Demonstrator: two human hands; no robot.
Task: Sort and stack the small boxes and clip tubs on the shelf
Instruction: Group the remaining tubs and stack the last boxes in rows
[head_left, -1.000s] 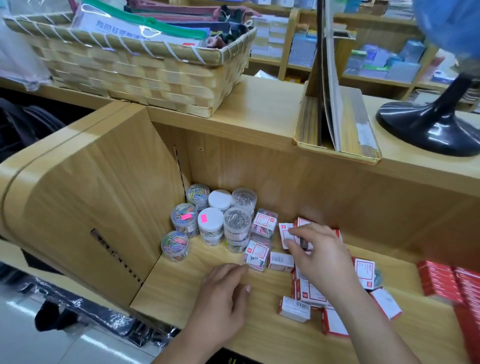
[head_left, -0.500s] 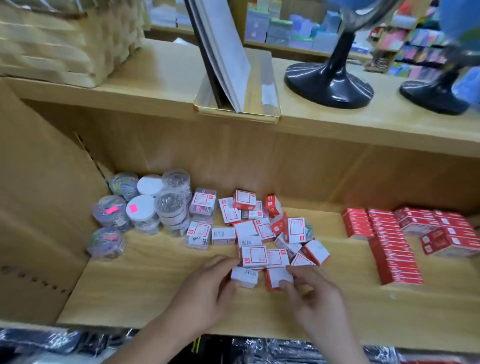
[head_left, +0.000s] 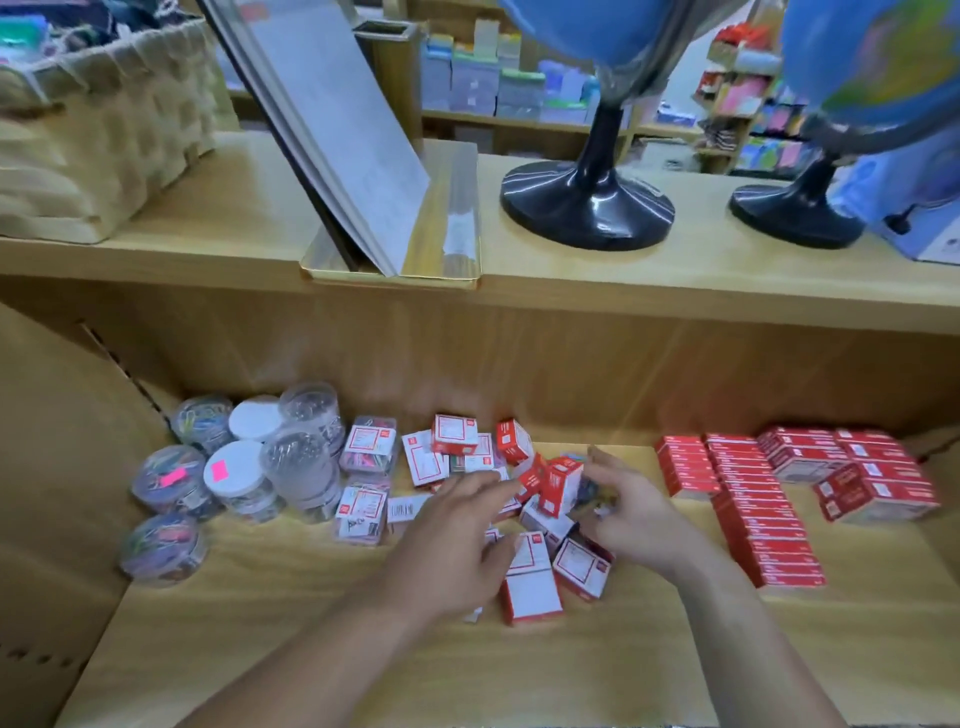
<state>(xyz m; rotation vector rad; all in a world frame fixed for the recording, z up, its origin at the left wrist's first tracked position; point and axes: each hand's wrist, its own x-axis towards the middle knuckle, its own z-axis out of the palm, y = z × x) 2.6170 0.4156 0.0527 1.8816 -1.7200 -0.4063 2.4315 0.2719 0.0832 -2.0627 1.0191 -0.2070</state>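
Observation:
A loose pile of small red-and-white boxes (head_left: 530, 592) lies in the middle of the wooden shelf (head_left: 311, 649). Round clear clip tubs (head_left: 239, 478), some with white lids, stand grouped at the left, with clear square clip boxes (head_left: 366, 449) beside them. My left hand (head_left: 457, 540) hovers over the pile with its fingers spread, their tips at the boxes. My right hand (head_left: 631, 514) is curled round a small clear box of dark clips (head_left: 589, 493) at the pile's right edge, next to an upright red box (head_left: 558, 483). Motion blur hides the exact grip.
Rows of flat red boxes (head_left: 753, 499) fill the shelf's right side. On the shelf above stand two globe bases (head_left: 587, 208) (head_left: 795, 213), a leaning board in a wooden stand (head_left: 337, 130) and a woven basket (head_left: 93, 156). A wooden side panel (head_left: 52, 467) closes the left end.
The view has moved closer. Both hands have moved up from the pile's front edge into its middle. My right hand now curls round a small box, and several boxes have shifted.

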